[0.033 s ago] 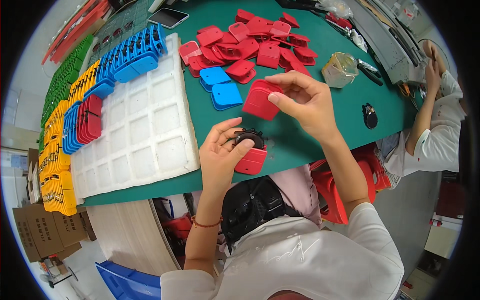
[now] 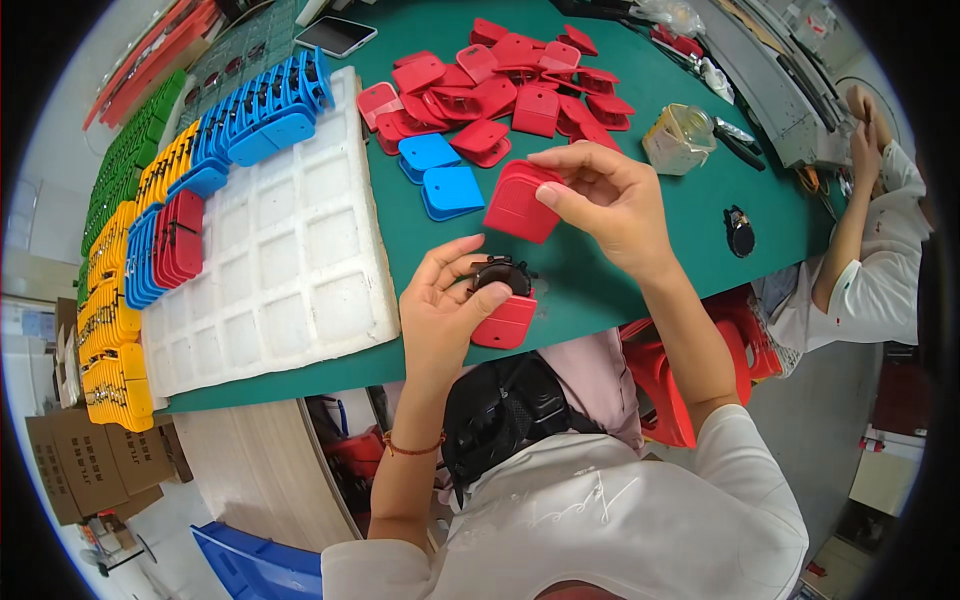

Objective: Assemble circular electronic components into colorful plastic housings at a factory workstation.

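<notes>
My left hand (image 2: 440,305) is closed on a red plastic cover with a round black part (image 2: 503,276) at its upper end, just above the table's front edge. Thumb and fingers of my right hand (image 2: 607,205) pinch a second red plastic cover (image 2: 522,202) by its right side, a little above and right of the left hand's piece. The two pieces are apart. Beyond my hands lie two blue covers (image 2: 452,193) and a loose heap of red covers (image 2: 536,108). Another round black part (image 2: 739,232) rests on the table to the right.
At left, a white foam tray (image 2: 260,330) carries rows of blue, yellow and red pieces; green ones stand beyond. A phone (image 2: 337,36) and a clear jar (image 2: 681,140) are on the green table (image 2: 640,300). Another person (image 2: 865,235) works at right.
</notes>
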The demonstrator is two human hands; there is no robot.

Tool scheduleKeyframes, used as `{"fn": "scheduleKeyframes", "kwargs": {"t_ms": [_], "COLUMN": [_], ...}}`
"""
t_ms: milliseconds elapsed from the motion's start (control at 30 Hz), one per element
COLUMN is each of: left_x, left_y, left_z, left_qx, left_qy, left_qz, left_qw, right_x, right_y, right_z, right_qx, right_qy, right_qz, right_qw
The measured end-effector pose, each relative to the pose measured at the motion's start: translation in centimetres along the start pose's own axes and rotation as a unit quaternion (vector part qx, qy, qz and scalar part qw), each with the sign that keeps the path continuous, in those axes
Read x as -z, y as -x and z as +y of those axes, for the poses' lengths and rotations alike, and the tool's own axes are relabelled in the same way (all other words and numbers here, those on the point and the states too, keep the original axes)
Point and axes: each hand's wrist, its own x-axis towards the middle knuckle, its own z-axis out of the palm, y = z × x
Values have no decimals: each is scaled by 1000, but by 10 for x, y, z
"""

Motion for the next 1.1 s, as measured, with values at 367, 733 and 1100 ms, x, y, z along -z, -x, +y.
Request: {"fn": "scheduleKeyframes", "kwargs": {"t_ms": [367, 733, 1100], "left_x": [-2, -3, 59], "left_y": [3, 3, -14], "left_z": [2, 6, 139], "left_qx": [-16, -12, -293], "left_qy": [-12, -23, -511], "left_qz": [-34, -22, 207], "left_qw": [999, 999, 781], "right_x": [1, -3, 24], "right_y": [11, 20, 53], "right_z": [8, 15, -43], "right_qx": [-94, -70, 50], "right_qy": [-41, -5, 99], "right_qz": [-86, -60, -36], "right_qw": [991, 996, 993]}}
